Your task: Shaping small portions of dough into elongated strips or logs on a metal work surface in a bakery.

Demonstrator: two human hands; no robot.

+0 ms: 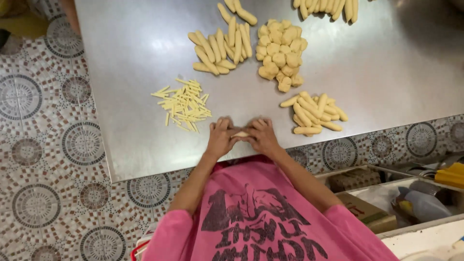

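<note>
Steel table [135, 43] over patterned tile floor [43, 159]. Heap of round dough lumps [280, 53] at centre. Pile of dough fingers [221, 47] just left of it, second pile [315, 113] near table's front edge, third [327, 8] at far edge. Scatter of thin pale yellow sticks [186, 104]. Lower right: cardboard box [367, 211], plastic bottle [425, 205], yellow object [450, 175]
</note>
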